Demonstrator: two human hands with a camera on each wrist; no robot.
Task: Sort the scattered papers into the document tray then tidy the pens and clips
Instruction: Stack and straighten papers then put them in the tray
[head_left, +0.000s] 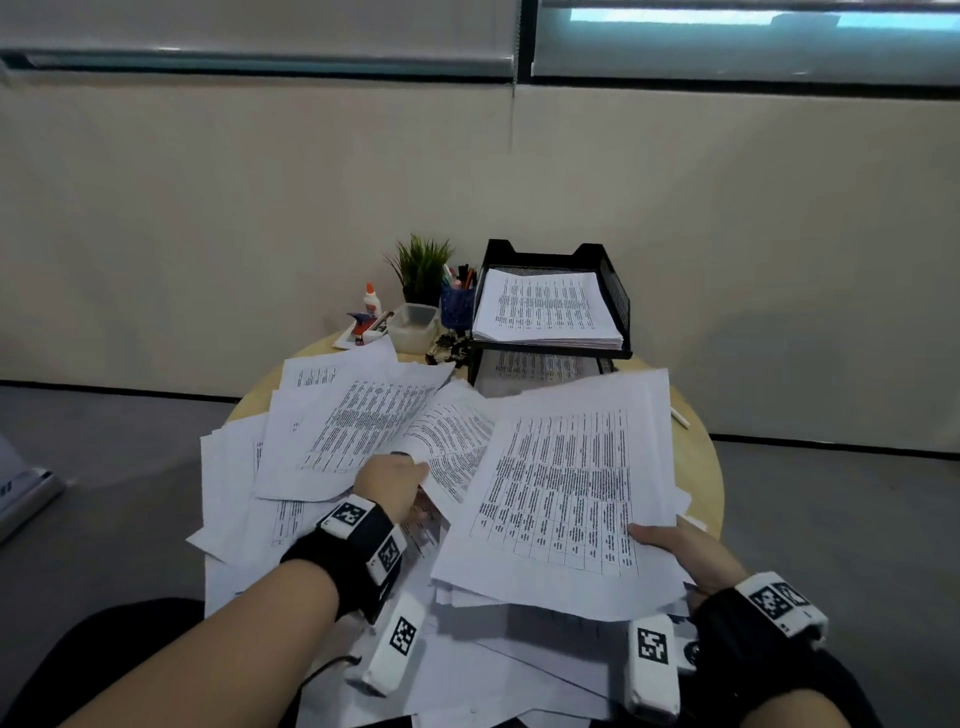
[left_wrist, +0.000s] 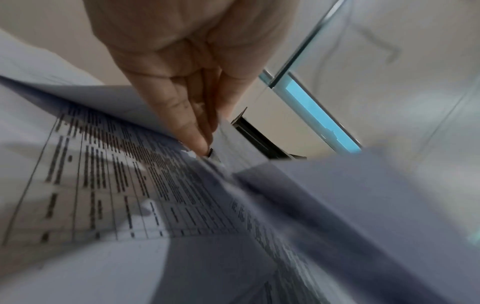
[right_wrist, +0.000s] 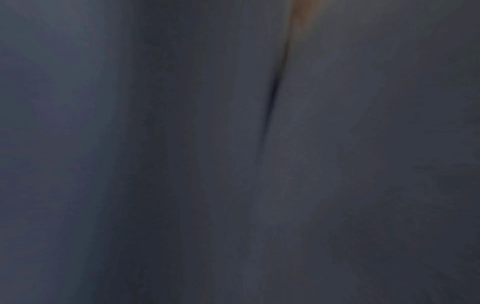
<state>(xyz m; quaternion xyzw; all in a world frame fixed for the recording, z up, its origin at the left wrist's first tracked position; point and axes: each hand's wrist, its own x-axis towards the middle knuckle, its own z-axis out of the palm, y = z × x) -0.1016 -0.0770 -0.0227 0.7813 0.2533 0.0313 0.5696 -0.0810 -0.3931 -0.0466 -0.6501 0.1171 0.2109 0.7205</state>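
Note:
Printed papers (head_left: 337, 447) lie scattered in overlapping layers over the round wooden table (head_left: 698, 467). My right hand (head_left: 675, 551) grips a stack of sheets (head_left: 561, 493) by its near right corner, thumb on top, lifted over the pile. My left hand (head_left: 395, 483) pinches a curled sheet (head_left: 452, 441) in the middle of the pile; in the left wrist view its fingers (left_wrist: 182, 115) press together on the paper's edge (left_wrist: 223, 144). The black mesh document tray (head_left: 615, 296) stands at the back, with a neat stack on its upper tier. The right wrist view is dark, covered by paper.
Behind the pile stand a blue pen cup (head_left: 457, 304) with pens, a potted plant (head_left: 423, 267), a glue bottle (head_left: 370, 299), a clear plastic box (head_left: 413, 327), a stapler (head_left: 366, 325) and binder clips (head_left: 447, 349). A white pen (head_left: 680, 417) lies at the table's right edge.

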